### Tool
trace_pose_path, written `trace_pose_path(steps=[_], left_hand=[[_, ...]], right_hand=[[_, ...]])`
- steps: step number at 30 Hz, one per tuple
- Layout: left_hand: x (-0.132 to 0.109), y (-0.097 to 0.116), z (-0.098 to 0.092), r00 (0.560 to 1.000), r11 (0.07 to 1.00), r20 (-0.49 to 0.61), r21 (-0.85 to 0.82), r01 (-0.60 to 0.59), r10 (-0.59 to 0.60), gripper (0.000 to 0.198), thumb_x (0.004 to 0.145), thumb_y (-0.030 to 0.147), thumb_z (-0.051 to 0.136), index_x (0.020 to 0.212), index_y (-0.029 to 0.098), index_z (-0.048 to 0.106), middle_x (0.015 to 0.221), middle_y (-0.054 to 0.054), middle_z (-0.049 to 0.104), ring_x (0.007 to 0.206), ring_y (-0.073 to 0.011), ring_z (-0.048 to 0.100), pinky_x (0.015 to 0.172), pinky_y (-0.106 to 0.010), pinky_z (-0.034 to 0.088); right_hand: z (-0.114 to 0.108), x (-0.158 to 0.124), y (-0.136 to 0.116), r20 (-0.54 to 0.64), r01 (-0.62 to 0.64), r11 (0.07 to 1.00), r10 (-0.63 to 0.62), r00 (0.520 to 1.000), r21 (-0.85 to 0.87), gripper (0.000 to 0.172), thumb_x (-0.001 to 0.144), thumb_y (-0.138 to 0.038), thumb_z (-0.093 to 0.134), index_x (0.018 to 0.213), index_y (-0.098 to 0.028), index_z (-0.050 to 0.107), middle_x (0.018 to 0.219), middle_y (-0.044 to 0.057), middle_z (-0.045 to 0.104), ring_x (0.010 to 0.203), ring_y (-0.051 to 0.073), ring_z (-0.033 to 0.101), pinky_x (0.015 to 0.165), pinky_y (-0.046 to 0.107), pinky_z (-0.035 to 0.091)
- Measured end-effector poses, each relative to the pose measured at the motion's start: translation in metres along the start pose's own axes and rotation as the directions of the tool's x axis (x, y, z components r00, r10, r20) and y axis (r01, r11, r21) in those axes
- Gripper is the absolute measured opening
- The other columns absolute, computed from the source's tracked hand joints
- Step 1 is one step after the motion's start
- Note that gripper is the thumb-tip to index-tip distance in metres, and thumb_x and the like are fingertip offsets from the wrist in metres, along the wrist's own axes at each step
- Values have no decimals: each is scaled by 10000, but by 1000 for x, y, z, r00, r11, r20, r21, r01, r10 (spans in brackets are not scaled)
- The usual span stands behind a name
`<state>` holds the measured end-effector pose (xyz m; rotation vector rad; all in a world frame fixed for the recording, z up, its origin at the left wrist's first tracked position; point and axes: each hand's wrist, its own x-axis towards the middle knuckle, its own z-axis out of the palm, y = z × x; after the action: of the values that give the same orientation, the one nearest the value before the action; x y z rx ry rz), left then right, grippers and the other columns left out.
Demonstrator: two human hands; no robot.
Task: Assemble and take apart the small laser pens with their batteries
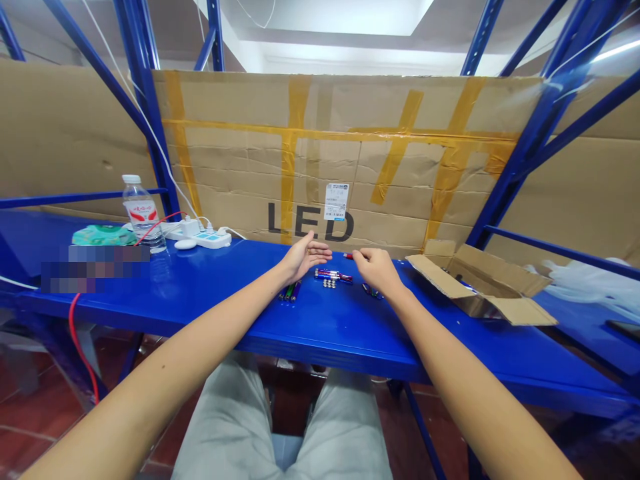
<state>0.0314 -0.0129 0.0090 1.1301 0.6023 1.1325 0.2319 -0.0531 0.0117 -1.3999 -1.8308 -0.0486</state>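
My left hand (303,258) lies on the blue steel table (215,313) with its fingers apart, holding nothing. My right hand (377,270) is curled, its fingertips close to a small red-tipped object (347,255), and I cannot tell whether they grip it. Between my hands lie a few red-and-blue batteries (333,275) beside a cluster of small metal pieces (329,283). Several slim coloured batteries (290,291) sit under my left wrist's side, and a similar group (373,291) lies just below my right hand.
An open cardboard box (480,283) stands to the right. At the left are a water bottle (143,213), a power strip (200,239), a white mouse (185,244) and a green packet (104,235). Taped cardboard (340,153) and blue shelving uprights rise behind.
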Motion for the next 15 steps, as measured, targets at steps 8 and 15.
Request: trace_pose_path(steps=[8,15], left_hand=[[2,-2,-2,1000,1000,20,-8,3,-2,573,951,569,386,837,89,678,868,-189,723,850,-237,704,857,-352,521],[3,-2,-3,1000,1000,28,-17,11,-10,562,962,537,380,847,73,676,867,-196,722,827,-234,707,847,-351,525]], right_hand=[[0,1,0,-4,-35,997,35,999,-72,419,869,-389,422,499,-195,396,493,20,451,522,125,329,537,307,204],[0,0,-1,56,-7,999,10,998,-51,448,878,-424,428,497,-192,389,487,8,430,530,120,300,540,306,198]])
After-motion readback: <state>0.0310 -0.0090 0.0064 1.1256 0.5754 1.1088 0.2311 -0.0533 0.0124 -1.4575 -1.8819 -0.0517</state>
